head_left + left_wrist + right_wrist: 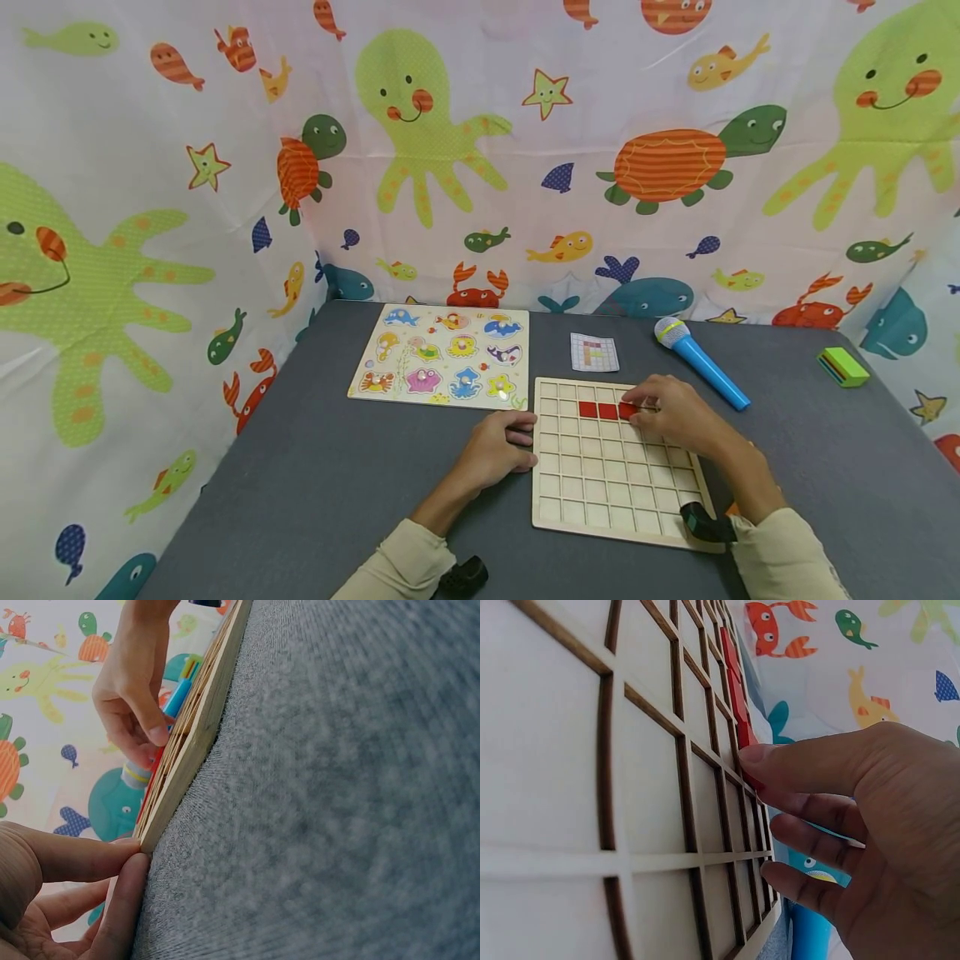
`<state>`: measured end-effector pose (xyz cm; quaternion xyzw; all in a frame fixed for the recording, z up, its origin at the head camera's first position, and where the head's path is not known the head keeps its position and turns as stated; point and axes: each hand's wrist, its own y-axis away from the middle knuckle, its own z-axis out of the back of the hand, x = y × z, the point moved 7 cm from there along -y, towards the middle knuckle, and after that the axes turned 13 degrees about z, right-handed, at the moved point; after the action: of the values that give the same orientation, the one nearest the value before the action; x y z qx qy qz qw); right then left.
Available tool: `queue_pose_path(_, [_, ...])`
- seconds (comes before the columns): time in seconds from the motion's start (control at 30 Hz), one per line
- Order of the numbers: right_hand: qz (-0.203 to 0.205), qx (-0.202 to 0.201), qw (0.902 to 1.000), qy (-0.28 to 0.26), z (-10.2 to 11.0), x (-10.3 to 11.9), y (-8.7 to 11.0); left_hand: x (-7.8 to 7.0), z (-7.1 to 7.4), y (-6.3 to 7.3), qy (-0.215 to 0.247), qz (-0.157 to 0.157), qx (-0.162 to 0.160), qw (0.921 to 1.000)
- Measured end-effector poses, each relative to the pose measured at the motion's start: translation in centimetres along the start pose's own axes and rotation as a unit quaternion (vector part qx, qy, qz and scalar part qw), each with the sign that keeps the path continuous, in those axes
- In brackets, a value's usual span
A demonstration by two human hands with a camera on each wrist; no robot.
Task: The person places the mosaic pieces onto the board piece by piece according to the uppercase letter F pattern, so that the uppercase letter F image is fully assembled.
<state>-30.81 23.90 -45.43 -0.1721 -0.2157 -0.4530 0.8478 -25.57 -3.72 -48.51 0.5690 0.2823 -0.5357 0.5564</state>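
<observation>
A wooden grid board (pixel 592 490) lies on the dark table, with red square tiles (pixel 597 410) in a row in its second row of cells. My left hand (pixel 497 450) is at the board's left edge; in the left wrist view its thumb and a finger pinch the edge. Over the upper right of the board, my right hand (pixel 678 417) pinches a red tile (pixel 747 742) between thumb and forefinger, at the right end of the red row. The other fingers of that hand are loosely bent in the right wrist view.
A sea-animal puzzle board (pixel 442 354) lies at the back left. Behind the grid board is a small card with a coloured grid (pixel 594 352). A blue toy microphone (pixel 705 367) lies to the right, and a green block-shaped object (pixel 843 367) stands farther right. A printed cloth hangs behind.
</observation>
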Motion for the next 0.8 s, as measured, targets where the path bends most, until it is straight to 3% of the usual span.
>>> queue_pose_path(0.8, [-0.006, 0.004, 0.9999, -0.011, 0.01, 0.34, 0.12, 0.01, 0.01, -0.03, -0.007, -0.003, -0.006, 1.0000])
